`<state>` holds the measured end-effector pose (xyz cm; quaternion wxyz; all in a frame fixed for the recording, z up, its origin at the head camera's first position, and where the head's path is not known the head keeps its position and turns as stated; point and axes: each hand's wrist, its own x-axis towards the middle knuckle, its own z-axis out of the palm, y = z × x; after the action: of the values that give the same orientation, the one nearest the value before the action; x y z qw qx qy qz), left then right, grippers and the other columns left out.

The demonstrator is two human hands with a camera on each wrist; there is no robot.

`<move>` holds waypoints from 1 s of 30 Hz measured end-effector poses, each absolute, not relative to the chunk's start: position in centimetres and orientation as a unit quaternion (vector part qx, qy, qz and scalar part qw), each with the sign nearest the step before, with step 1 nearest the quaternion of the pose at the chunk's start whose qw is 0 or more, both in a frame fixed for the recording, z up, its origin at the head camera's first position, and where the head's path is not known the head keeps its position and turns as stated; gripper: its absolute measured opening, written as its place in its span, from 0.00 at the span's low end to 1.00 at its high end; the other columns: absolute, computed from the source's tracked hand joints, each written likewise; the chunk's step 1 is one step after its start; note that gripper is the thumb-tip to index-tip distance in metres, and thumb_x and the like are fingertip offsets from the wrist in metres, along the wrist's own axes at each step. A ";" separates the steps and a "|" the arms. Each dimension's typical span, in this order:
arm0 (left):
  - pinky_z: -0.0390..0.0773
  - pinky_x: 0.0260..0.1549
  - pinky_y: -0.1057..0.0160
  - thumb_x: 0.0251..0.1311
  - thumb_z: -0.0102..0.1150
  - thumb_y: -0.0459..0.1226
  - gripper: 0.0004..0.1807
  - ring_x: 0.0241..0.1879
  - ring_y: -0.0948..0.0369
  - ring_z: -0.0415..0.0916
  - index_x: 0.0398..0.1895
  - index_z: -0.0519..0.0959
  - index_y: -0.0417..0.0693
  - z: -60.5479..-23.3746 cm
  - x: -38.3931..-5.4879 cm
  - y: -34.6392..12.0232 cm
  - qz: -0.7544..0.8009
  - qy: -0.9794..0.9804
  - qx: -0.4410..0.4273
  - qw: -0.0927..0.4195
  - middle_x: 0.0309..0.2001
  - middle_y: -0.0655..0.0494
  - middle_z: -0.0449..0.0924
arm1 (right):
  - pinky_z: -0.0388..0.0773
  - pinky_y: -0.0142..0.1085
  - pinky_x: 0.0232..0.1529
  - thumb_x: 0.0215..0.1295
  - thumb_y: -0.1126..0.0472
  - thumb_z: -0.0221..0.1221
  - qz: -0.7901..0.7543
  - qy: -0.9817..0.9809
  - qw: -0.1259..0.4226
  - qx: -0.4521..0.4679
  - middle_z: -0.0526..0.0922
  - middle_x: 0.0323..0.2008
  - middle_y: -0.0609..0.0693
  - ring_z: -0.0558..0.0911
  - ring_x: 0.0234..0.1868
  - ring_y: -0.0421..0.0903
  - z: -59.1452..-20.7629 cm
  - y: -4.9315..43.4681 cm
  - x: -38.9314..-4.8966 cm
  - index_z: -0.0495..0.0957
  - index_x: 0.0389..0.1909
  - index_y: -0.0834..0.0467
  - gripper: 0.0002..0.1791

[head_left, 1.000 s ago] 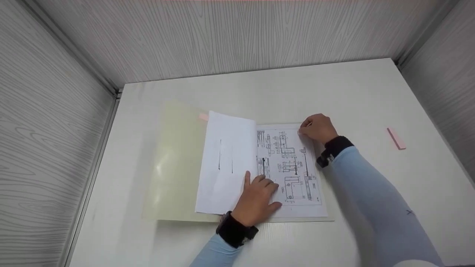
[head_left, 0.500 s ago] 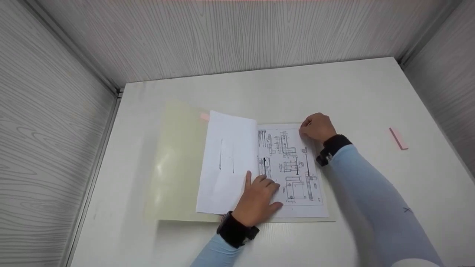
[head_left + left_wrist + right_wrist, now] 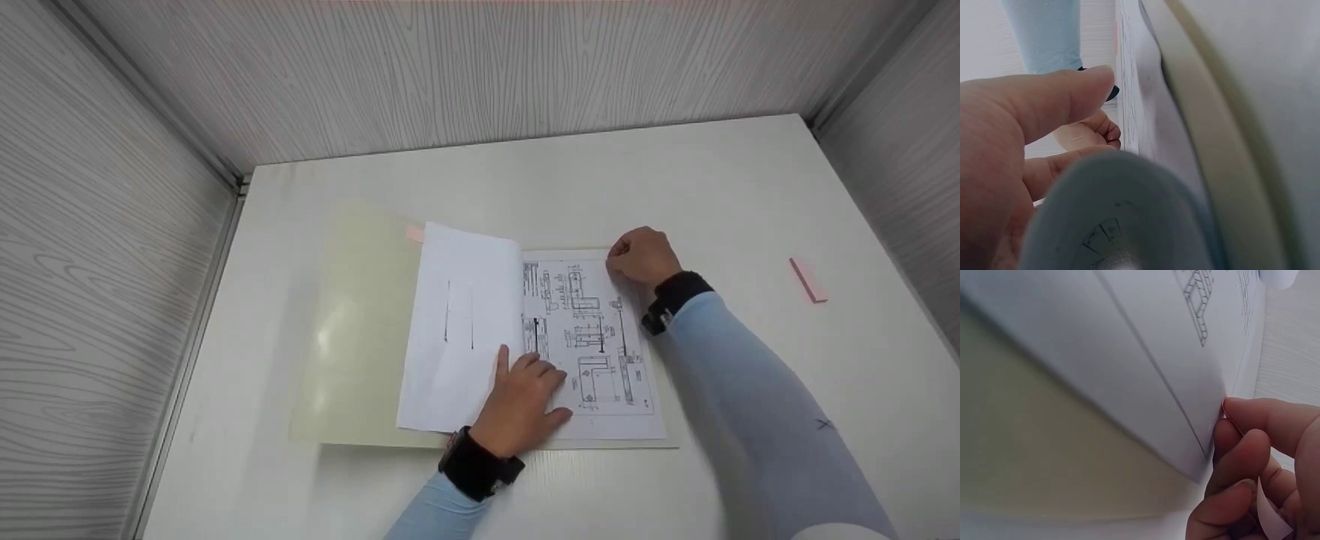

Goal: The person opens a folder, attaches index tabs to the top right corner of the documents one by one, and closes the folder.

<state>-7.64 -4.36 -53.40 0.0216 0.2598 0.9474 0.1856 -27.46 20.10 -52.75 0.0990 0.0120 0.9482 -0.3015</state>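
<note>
An opened pale yellow folder [image 3: 360, 330] holds white sheets. One sheet [image 3: 457, 322] is turned over to the left, and a page of technical drawings [image 3: 600, 420] lies uncovered on the right. My left hand [image 3: 521, 405] rests with spread fingers across the lower part of the sheets, near the fold. At the drawing page's upper right corner, my right hand [image 3: 645, 256] pinches a pale pinkish paper strip, a sticky note [image 3: 1270, 517], between thumb and forefinger. One end of the strip shows between the curled fingers; its other end is at the page edge, mostly covered by the fingertips.
A pink sticky note pad [image 3: 808, 280] lies on the white table [image 3: 750, 187] to the right of the right forearm. A pink tab [image 3: 414, 234] sticks out at the top of the turned sheet. Wood-grain panels [image 3: 480, 75] enclose the table at the back and sides.
Both hands keep almost the same place on the pages. A pale bit seen at the right fingertips a second ago is now covered. The head view has shifted very slightly.
</note>
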 end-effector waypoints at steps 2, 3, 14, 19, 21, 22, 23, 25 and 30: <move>0.42 0.65 0.36 0.53 0.67 0.51 0.23 0.61 0.54 0.68 0.51 0.81 0.53 -53.4 -7.6 -4.4 0.186 0.947 0.259 0.023 0.51 0.58 0.80 | 0.74 0.41 0.34 0.59 0.63 0.60 -0.300 0.948 0.103 0.011 0.81 0.36 0.57 0.77 0.35 0.53 -52.6 20.0 -27.5 0.84 0.35 0.62 0.07; 0.42 0.66 0.36 0.53 0.67 0.51 0.23 0.61 0.54 0.68 0.51 0.81 0.53 -53.4 -7.7 -4.4 0.187 0.948 0.259 0.023 0.51 0.58 0.80 | 0.74 0.41 0.34 0.59 0.63 0.60 -0.298 0.949 0.104 0.010 0.81 0.37 0.57 0.77 0.36 0.53 -52.6 20.0 -27.5 0.84 0.35 0.62 0.07; 0.42 0.65 0.35 0.53 0.68 0.51 0.23 0.61 0.54 0.68 0.51 0.81 0.53 -53.5 -7.6 -4.4 0.190 0.946 0.260 0.017 0.50 0.58 0.80 | 0.73 0.42 0.35 0.58 0.64 0.61 -0.289 0.951 0.108 0.011 0.80 0.38 0.58 0.76 0.37 0.54 -52.3 19.7 -27.6 0.84 0.35 0.63 0.07; 0.43 0.65 0.35 0.52 0.68 0.50 0.23 0.61 0.54 0.68 0.51 0.81 0.53 -53.5 -7.7 -4.4 0.188 0.946 0.262 0.012 0.50 0.58 0.81 | 0.73 0.44 0.38 0.59 0.63 0.62 -0.285 0.952 0.110 0.014 0.79 0.40 0.58 0.75 0.39 0.55 -52.1 19.5 -27.6 0.82 0.36 0.63 0.07; 0.43 0.65 0.35 0.53 0.68 0.50 0.23 0.60 0.55 0.68 0.51 0.81 0.53 -53.5 -7.6 -4.5 0.189 0.946 0.262 0.012 0.50 0.58 0.80 | 0.73 0.45 0.40 0.59 0.63 0.62 -0.285 0.953 0.106 0.015 0.78 0.41 0.58 0.75 0.41 0.55 -52.0 19.5 -27.5 0.82 0.36 0.63 0.08; 0.43 0.65 0.35 0.53 0.68 0.50 0.23 0.61 0.55 0.68 0.51 0.81 0.53 -53.5 -7.6 -4.5 0.190 0.946 0.262 0.013 0.50 0.58 0.80 | 0.73 0.45 0.41 0.59 0.62 0.62 -0.286 0.952 0.105 0.014 0.78 0.41 0.58 0.75 0.41 0.55 -52.0 19.5 -27.5 0.82 0.36 0.63 0.08; 0.43 0.65 0.36 0.53 0.68 0.50 0.23 0.61 0.55 0.68 0.51 0.81 0.53 -53.5 -7.6 -4.5 0.190 0.946 0.262 0.013 0.50 0.59 0.80 | 0.73 0.45 0.42 0.58 0.62 0.62 -0.287 0.952 0.102 0.014 0.78 0.41 0.58 0.75 0.41 0.55 -52.0 19.6 -27.5 0.82 0.37 0.62 0.09; 0.42 0.65 0.36 0.53 0.68 0.49 0.23 0.61 0.55 0.68 0.51 0.81 0.53 -53.6 -7.6 -4.4 0.193 0.945 0.262 0.014 0.50 0.59 0.80 | 0.73 0.45 0.42 0.59 0.61 0.63 -0.295 0.950 0.103 0.015 0.78 0.41 0.58 0.75 0.41 0.55 -52.1 19.7 -27.4 0.82 0.38 0.62 0.10; 0.41 0.66 0.36 0.53 0.68 0.50 0.23 0.61 0.55 0.67 0.51 0.81 0.53 -53.6 -7.6 -4.4 0.192 0.946 0.261 0.018 0.50 0.59 0.80 | 0.73 0.42 0.36 0.60 0.58 0.61 -0.313 0.943 0.106 0.037 0.80 0.40 0.57 0.76 0.38 0.54 -52.5 20.1 -27.2 0.81 0.38 0.61 0.11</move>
<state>-7.59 -4.39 -53.62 0.0176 0.2613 0.9458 0.1919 -27.21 20.11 -52.48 0.1057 0.0368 0.9430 -0.3134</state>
